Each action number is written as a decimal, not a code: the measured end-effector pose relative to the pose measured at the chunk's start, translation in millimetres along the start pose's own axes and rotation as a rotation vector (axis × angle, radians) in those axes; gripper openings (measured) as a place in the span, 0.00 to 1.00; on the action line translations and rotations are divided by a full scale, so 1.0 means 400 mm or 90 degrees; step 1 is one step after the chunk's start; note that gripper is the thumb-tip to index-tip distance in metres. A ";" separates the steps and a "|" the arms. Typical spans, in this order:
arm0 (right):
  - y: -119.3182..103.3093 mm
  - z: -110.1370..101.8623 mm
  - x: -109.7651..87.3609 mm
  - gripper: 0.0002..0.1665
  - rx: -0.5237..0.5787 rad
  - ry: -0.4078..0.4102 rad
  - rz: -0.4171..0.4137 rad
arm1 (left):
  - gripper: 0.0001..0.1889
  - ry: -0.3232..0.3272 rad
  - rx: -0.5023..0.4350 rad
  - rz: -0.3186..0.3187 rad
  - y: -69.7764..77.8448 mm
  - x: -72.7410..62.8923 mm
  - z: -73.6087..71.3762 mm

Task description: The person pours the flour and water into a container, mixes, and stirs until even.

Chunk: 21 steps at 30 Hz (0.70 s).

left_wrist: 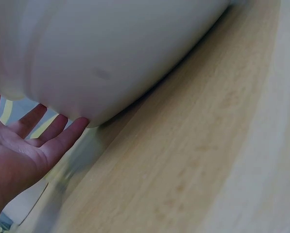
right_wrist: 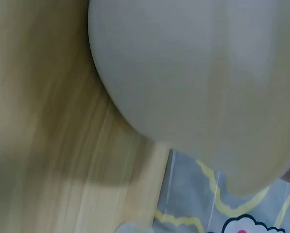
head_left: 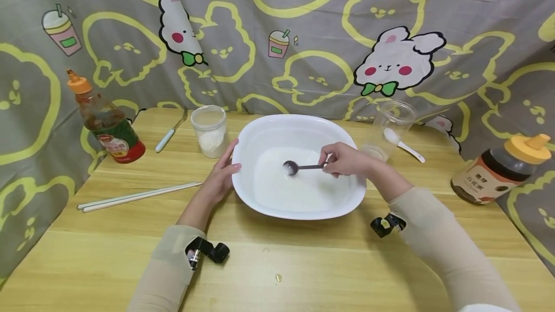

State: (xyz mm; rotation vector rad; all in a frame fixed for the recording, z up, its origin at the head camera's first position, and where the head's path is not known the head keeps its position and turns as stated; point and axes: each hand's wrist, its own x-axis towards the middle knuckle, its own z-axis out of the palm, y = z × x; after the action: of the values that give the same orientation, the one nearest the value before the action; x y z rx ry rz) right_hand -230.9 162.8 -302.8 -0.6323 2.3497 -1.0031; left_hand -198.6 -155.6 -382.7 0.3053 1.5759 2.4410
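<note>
A white basin [head_left: 299, 214] stands on the table with a milky white layer [head_left: 277, 189] across its bottom. My left hand [head_left: 218, 177] holds the basin's left side, thumb at the rim; in the left wrist view its spread fingers [left_wrist: 62, 138] touch the outer wall. Over the basin, my right hand [head_left: 344, 160] pinches the handle of a small dark measuring spoon [head_left: 307, 167]. The spoon's bowl is at the white layer and seems to have some white stuff in it. The right wrist view shows mostly the basin's outer wall [right_wrist: 183, 73].
Left of the basin are a jar of white powder [head_left: 211, 134], a blue-handled tool [head_left: 166, 137], a red sauce bottle [head_left: 114, 134] and chopsticks [head_left: 138, 196]. To its right stand a clear jar [head_left: 392, 119], a white spoon [head_left: 405, 146] and a honey bottle [head_left: 496, 170]. A patterned curtain [head_left: 243, 28] hangs behind.
</note>
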 end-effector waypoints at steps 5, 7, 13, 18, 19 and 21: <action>-0.009 0.007 -0.029 0.05 0.012 -0.052 -0.021 | 0.36 0.004 0.001 0.002 0.003 -0.001 0.001; -0.010 -0.002 -0.047 0.04 -0.005 -0.057 -0.013 | 0.37 0.003 0.000 0.004 0.003 -0.001 0.000; -0.007 -0.042 -0.076 0.05 -0.079 0.006 0.034 | 0.37 0.002 0.004 0.006 0.000 0.000 -0.002; -0.002 -0.043 -0.047 0.06 -0.081 0.067 0.065 | 0.37 0.004 0.001 0.003 -0.002 0.002 -0.002; -0.003 -0.037 -0.038 0.06 -0.069 0.072 0.069 | 0.37 0.005 0.000 0.002 -0.002 0.001 -0.001; -0.005 -0.020 -0.020 0.07 -0.038 0.070 0.066 | 0.37 0.007 0.001 -0.001 -0.003 0.001 0.001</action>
State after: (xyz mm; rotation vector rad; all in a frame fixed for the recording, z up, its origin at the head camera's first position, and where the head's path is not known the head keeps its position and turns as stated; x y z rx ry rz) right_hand -229.2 170.5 -294.2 -0.4832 2.4896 -0.9467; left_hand -198.8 -154.6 -383.4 0.2921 1.5817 2.4447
